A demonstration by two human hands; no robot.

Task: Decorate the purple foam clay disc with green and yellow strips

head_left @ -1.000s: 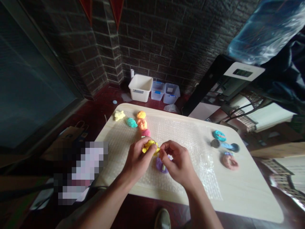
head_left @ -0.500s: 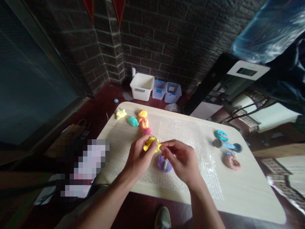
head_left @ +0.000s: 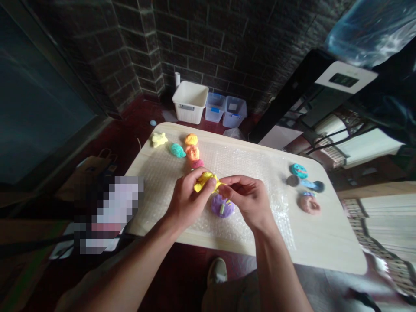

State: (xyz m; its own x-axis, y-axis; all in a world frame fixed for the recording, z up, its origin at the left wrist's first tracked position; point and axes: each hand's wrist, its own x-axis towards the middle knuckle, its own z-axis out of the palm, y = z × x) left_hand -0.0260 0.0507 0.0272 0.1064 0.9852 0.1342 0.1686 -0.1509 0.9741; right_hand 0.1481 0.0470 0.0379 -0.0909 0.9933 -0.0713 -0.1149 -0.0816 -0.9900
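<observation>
In the head view, a white basket [head_left: 188,116] stands on the dark red floor beyond the table [head_left: 334,242], its pale inside showing. Next to it sit two see-through bins with blue latches, a left bin [head_left: 212,117] and a right bin [head_left: 233,121]; a pale square patch shows on or in the right one, and which of the two cannot be told. Over the bubble wrap [head_left: 250,169] on the table, the person holds a bright yellow lump [head_left: 204,180], soft-looking, uneven and creased, narrowing toward its right end. The left hand [head_left: 188,197] wraps it with the thumb pressed across the front, while the right hand [head_left: 248,197] pinches that narrow end between thumb and fingers. Just below the lump lies a purple disc [head_left: 215,209] bearing a short pale-green stick [head_left: 222,209] and small yellow bits, partly behind the right hand.
</observation>
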